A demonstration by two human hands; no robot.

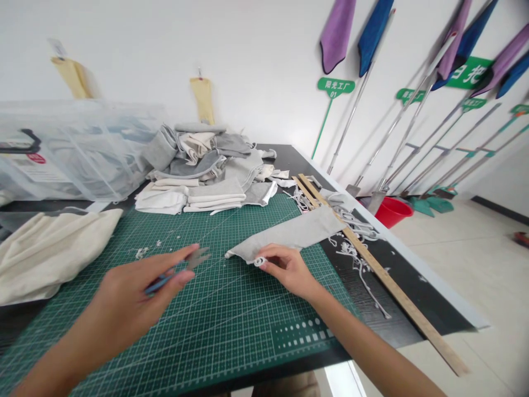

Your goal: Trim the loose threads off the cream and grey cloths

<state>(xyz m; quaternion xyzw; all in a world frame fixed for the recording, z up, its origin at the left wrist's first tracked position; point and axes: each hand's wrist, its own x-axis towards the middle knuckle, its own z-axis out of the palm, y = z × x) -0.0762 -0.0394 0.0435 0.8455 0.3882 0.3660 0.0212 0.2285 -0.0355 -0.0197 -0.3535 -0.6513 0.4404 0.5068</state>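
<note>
My left hand (136, 298) is over the green cutting mat (215, 325), closed on small thread snips (185, 266) with a blue handle and metal blades pointing right. My right hand (285, 267) pinches the near end of a long grey fabric strip (293, 234) that lies across the mat toward the right. A small white cord loop (259, 261) sits at my right fingertips, on the strip's end. The snips' tip is a short way left of the strip's end, not touching it.
A heap of grey and cream fabric pieces (210, 165) lies at the mat's far side. Cream cloth (49, 248) is at left, a clear plastic bin (70, 149) behind. A wooden ruler (384, 275) and white cord scraps (355, 253) lie along the table's right edge. Mops lean on the wall.
</note>
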